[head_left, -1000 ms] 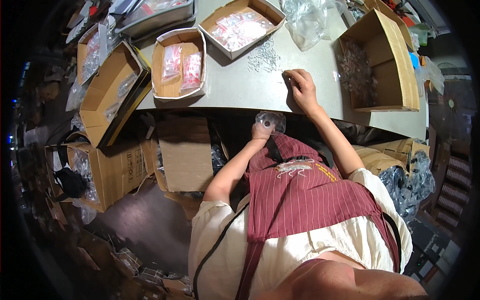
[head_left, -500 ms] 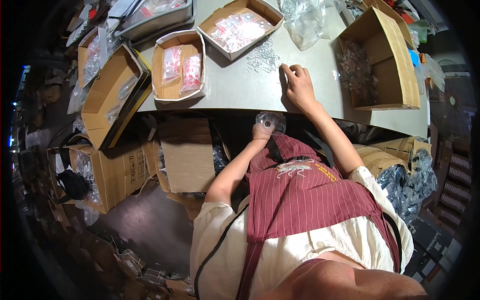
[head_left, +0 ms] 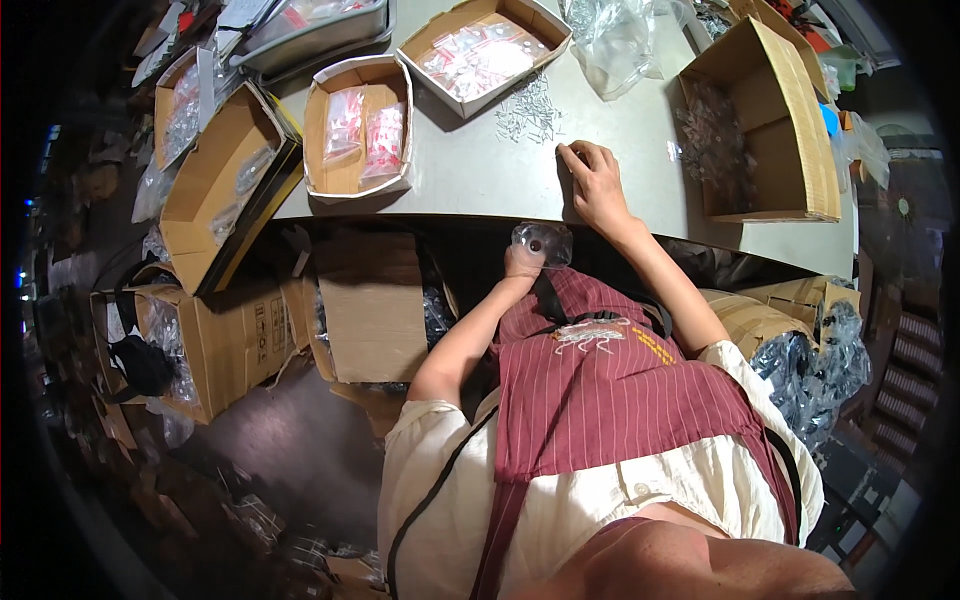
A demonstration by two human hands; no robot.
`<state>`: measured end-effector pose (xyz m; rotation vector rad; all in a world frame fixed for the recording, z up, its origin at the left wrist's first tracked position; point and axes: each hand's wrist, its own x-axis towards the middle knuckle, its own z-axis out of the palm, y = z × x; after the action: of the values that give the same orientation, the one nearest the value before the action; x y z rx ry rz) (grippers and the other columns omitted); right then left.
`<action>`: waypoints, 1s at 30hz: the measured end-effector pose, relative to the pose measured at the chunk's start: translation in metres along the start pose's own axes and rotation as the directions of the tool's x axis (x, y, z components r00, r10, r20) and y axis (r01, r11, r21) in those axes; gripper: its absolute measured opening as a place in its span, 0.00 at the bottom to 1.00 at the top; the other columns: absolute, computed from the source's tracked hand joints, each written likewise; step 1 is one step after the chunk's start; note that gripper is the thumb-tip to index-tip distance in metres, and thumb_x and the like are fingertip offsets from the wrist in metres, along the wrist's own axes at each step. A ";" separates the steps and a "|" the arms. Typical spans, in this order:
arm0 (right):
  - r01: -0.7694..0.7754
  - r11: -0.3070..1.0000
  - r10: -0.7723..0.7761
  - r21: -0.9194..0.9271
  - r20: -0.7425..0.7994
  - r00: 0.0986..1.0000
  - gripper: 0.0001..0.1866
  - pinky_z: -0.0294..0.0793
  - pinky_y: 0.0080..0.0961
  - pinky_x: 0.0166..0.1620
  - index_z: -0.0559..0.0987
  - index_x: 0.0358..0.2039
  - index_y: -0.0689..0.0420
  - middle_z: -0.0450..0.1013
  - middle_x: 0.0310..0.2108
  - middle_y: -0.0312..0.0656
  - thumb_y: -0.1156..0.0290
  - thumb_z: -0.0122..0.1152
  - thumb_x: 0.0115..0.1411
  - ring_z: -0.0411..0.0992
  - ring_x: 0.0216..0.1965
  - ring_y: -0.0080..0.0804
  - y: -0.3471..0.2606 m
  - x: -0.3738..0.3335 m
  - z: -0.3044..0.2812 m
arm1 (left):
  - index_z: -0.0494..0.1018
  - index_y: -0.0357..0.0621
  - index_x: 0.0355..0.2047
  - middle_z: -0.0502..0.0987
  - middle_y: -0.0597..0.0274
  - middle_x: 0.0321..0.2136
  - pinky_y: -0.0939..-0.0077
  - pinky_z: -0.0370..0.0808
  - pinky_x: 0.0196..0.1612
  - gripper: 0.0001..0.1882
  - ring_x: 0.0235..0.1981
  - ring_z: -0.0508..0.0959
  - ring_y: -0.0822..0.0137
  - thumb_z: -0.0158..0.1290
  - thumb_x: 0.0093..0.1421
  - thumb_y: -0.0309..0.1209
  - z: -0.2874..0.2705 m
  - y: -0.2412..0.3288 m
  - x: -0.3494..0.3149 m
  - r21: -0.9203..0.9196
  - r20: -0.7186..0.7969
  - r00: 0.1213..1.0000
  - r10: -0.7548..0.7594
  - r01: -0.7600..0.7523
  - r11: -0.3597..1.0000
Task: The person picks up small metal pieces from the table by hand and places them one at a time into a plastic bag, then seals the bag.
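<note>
My left hand (head_left: 521, 265) is closed on a clear plastic piece (head_left: 556, 246) with a dark round spot in its middle. It is held just below the table's front edge, in front of the apron. Over the table, my right hand (head_left: 600, 190) has its fingers bent and pressed together at the tips. Whatever those fingertips may hold is too small to make out. Just beyond them lies a loose pile of small metal screws or nails (head_left: 527, 110), spread on the grey tabletop (head_left: 465, 175).
Left of the pile are a carton of red-and-white bags (head_left: 400, 160) and a carton of small packets (head_left: 545, 55). At right, a cardboard box (head_left: 790, 150) lies on its side with clear pieces inside. A clear plastic bag (head_left: 612, 50) rests behind the pile.
My right hand has drawn back slightly toward me from the metal pile, and its fingers have curled closer together. The left hand with the clear plastic piece stays in place.
</note>
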<state>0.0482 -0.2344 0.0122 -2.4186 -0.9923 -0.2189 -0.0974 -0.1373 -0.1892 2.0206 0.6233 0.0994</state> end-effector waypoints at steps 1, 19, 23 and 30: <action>0.026 1.000 -0.026 0.016 -0.002 1.000 0.31 0.68 0.42 0.59 0.76 0.57 0.59 0.71 0.53 0.50 0.87 0.54 0.50 0.67 0.55 0.52 0.000 0.000 0.001 | 0.82 0.42 0.34 0.82 0.41 0.34 0.53 0.81 0.40 0.13 0.38 0.82 0.41 0.57 0.55 0.38 -0.001 0.001 -0.001 -0.005 -0.004 1.000 -0.011 0.011 1.000; -0.030 0.847 -0.061 0.531 0.152 0.986 0.27 0.72 0.33 0.58 0.82 0.46 0.63 0.77 0.47 0.48 0.93 0.45 0.47 0.75 0.52 0.46 -0.024 -0.045 -0.037 | 0.81 0.45 0.39 0.83 0.52 0.37 0.63 0.79 0.40 0.14 0.38 0.83 0.55 0.60 0.61 0.41 -0.002 -0.007 0.006 -0.066 0.130 0.990 0.045 -0.037 0.997; -0.301 0.733 0.228 0.610 0.197 0.954 0.22 0.76 0.30 0.55 0.81 0.41 0.66 0.77 0.45 0.46 0.93 0.44 0.50 0.77 0.50 0.36 -0.008 -0.046 -0.037 | 0.82 0.42 0.40 0.84 0.49 0.37 0.62 0.79 0.42 0.15 0.39 0.84 0.52 0.62 0.57 0.39 -0.009 0.004 0.000 -0.088 0.090 0.990 0.107 -0.099 0.991; -0.341 0.590 0.220 0.732 0.261 0.940 0.17 0.78 0.27 0.52 0.79 0.38 0.67 0.75 0.44 0.45 0.91 0.44 0.52 0.78 0.46 0.35 0.003 -0.057 -0.024 | 0.82 0.42 0.40 0.84 0.54 0.36 0.66 0.79 0.40 0.15 0.37 0.84 0.58 0.65 0.52 0.33 -0.006 -0.008 -0.004 -0.125 0.149 0.987 0.062 -0.044 0.991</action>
<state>0.0100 -0.2837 0.0128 -1.7370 -0.5512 0.4360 -0.1061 -0.1312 -0.1919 1.9067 0.4560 0.0135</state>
